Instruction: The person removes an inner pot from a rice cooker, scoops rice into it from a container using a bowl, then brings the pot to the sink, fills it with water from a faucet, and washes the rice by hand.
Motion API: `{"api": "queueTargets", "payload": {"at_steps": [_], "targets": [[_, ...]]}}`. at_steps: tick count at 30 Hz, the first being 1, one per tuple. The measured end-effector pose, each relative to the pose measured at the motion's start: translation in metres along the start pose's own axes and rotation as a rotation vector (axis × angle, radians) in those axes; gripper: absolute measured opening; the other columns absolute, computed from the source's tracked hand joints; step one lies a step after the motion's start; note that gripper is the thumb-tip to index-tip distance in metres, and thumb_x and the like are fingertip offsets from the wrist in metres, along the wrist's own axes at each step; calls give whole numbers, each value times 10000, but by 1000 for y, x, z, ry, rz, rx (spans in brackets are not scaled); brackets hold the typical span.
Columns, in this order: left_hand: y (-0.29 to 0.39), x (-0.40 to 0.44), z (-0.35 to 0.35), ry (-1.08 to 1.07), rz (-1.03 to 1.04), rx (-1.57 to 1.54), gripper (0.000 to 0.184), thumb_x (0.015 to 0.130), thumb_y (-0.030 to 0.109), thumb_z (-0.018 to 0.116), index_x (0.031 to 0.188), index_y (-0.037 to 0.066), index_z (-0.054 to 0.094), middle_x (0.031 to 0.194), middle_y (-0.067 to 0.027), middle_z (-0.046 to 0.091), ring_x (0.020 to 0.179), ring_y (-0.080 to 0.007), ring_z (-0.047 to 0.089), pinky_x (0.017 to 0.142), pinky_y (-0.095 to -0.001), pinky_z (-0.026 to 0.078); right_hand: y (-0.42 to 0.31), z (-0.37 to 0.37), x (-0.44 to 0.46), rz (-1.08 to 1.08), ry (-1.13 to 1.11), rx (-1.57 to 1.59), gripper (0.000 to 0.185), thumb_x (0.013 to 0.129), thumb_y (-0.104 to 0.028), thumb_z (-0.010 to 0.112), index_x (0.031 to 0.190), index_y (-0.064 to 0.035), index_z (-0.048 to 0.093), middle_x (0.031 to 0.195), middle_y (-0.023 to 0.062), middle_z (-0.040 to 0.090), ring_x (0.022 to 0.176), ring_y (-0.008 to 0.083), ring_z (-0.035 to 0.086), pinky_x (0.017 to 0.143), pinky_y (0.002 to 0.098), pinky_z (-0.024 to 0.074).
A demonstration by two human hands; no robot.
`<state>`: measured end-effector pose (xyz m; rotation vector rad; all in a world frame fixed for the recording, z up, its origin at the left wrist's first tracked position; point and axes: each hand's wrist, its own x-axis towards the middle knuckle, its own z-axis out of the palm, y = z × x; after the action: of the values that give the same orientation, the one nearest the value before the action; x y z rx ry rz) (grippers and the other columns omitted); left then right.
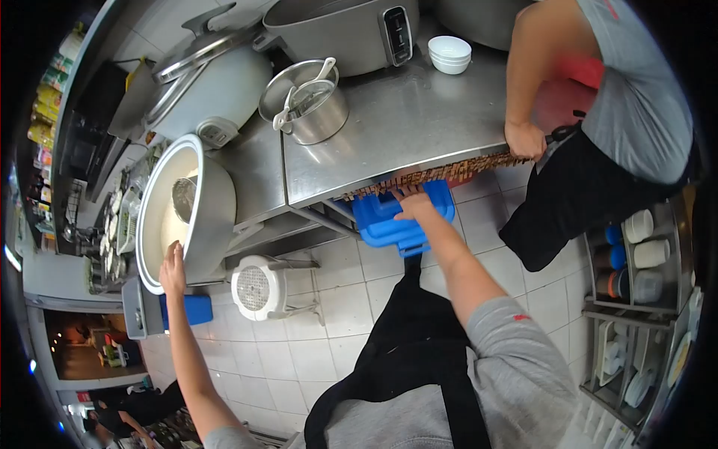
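A large pale pot (217, 217), tilted toward the camera at the left, has whitish contents and a round metal vessel (184, 199) inside. My left hand (173, 271) is at its lower rim, fingers pressed together over the edge. Under the front edge of the steel counter is a blue plastic container (381, 228). My right hand (413, 203) reaches to it with fingers spread, near its top side. A long row of small brown pieces (426, 176) runs along the counter edge just beyond this hand; what they are is too small to tell.
The steel counter (404, 127) bears a metal pot (318, 120) with utensils, white bowls (450, 56) and large cookers. A co-worker's hand (526, 141) rests at its right edge. A white stool (258, 288) lies on the tiled floor; a shelf rack (636, 310) stands at right.
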<state>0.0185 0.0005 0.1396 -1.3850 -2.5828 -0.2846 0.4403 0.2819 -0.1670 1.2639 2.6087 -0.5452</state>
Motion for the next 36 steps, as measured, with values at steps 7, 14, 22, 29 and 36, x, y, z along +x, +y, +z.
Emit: {"api": "queueTargets", "payload": {"at_steps": [7, 14, 22, 29, 36], "targets": [[-13, 0, 8, 82, 100, 54, 486, 871, 494, 303, 1088, 142, 559, 950, -168, 608, 919, -375, 545, 787, -431, 406, 30, 47, -91, 29, -242, 274, 616, 748, -438, 553, 1241, -95, 420, 1204, 167, 484, 1138, 305, 440, 930, 416, 373], [15, -7, -8, 14, -36, -25, 469, 864, 494, 333, 1043, 140, 583, 872, -167, 621, 864, -369, 561, 748, -426, 418, 143, 260, -340, 577, -277, 344, 629, 739, -446, 580, 1195, -28, 464, 1192, 224, 477, 1125, 339, 448, 946, 404, 367], [11, -12, -2, 113, -54, -136, 486, 851, 464, 426, 1151, 92, 515, 922, -138, 615, 840, -278, 589, 722, -373, 440, 102, 256, -522, 971, -602, 278, 423, 636, -387, 685, 950, -104, 653, 1056, 124, 599, 999, 286, 560, 809, 407, 463], [-33, -3, 0, 167, 8, -1222, 489, 907, 409, 347, 1267, 85, 409, 1197, -105, 499, 1124, -201, 442, 896, -356, 362, 24, 163, -242, 564, -138, 315, 482, 725, -392, 583, 1080, -67, 565, 1116, 172, 549, 1035, 303, 529, 841, 407, 441], [-167, -18, -16, 538, -118, -1094, 327, 823, 103, 551, 1126, -17, 525, 1121, -121, 544, 1030, -190, 509, 869, -291, 396, -243, -75, -41, -389, 450, 742, 429, 835, -315, 556, 1138, -15, 508, 1036, 99, 585, 924, 177, 562, 804, 317, 457]]}}
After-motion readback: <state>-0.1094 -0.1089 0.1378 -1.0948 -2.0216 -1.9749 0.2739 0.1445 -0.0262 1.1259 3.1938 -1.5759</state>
